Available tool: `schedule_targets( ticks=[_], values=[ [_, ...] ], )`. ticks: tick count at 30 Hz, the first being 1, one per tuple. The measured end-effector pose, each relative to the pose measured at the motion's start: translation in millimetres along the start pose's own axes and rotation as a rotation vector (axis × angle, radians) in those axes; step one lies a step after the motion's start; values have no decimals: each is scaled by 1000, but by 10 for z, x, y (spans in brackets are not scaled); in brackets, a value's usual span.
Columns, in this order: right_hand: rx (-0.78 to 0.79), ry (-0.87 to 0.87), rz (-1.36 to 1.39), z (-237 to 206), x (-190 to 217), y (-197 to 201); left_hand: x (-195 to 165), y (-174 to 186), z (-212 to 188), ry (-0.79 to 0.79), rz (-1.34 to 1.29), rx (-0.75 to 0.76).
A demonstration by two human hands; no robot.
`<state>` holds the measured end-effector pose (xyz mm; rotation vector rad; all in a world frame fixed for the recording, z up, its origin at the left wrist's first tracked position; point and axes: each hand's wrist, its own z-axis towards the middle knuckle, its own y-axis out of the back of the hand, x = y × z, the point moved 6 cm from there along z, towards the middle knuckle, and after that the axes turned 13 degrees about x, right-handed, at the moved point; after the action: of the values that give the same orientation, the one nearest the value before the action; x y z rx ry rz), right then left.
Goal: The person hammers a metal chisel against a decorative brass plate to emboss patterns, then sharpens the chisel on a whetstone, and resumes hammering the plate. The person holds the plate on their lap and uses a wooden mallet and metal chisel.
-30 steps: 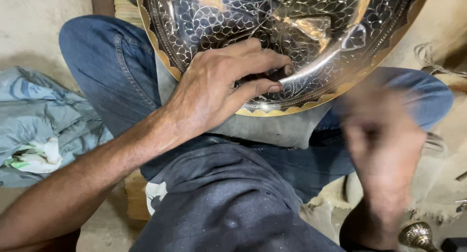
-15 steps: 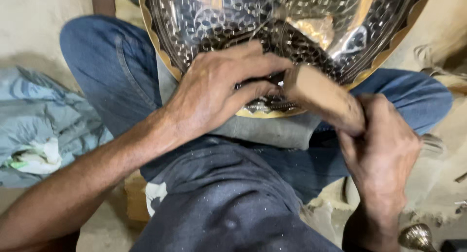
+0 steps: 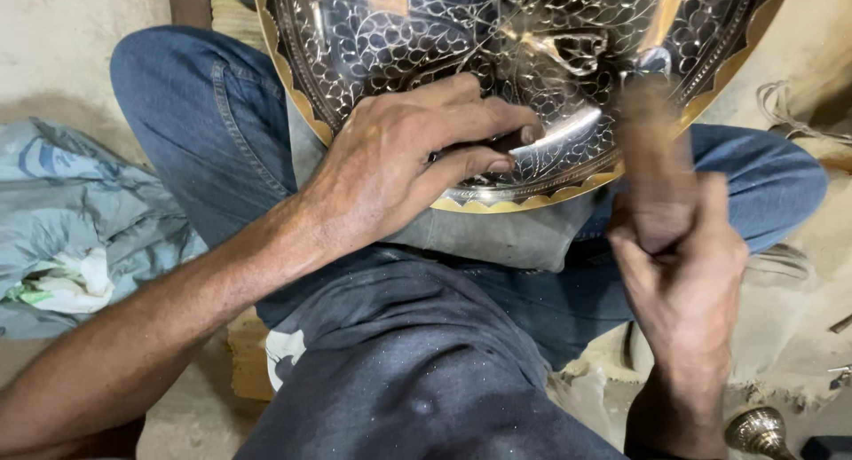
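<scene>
One big round metal tray (image 3: 532, 78) fills the top of the shot, shiny silver w/ a leaf and scale pattern cut all over it and a gold scalloped rim. It sits tilted on the person's lap, lower edge resting on the jeans (image 3: 204, 123).

Left hand (image 3: 399, 158) lies flat-ish on the tray near the bottom rim, fingers curled and pinching one small dark tool (image 3: 506, 141) against the metal (only the tip area shows, rest is under the fingers, so can't tell what kind exactly).

Right hand (image 3: 683, 283) is closed in a fist around one wooden mallet (image 3: 652, 167), held upright just right of the tray edge. It's blurred, so no detail on the head.

Other stuff: one crumpled grey-blue cloth (image 3: 80, 212) on the floor at left, w/ a white and green scrap (image 3: 53, 287) tucked in it. One small brass knob thing (image 3: 759, 429) bottom right by the wrist. A block of wood (image 3: 248, 362) peeks out under the leg. No packages, labels or signs in view that I can make out.
</scene>
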<state>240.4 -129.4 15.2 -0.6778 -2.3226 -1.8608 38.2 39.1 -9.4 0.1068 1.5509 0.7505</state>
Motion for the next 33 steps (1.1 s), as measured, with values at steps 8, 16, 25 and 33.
schedule_targets(
  ticks=[8,16,25,33],
  values=[
    [-286,71,191,-36,72,264,-4,-15,9,7,0,-13],
    [16,117,-340,171,392,244,-17,-4,-4,3,11,-22],
    [0,43,79,106,103,170,6,-34,8,29,-11,6],
    [-69,42,159,97,221,329,-27,-35,2,15,-3,-7]
  ],
)
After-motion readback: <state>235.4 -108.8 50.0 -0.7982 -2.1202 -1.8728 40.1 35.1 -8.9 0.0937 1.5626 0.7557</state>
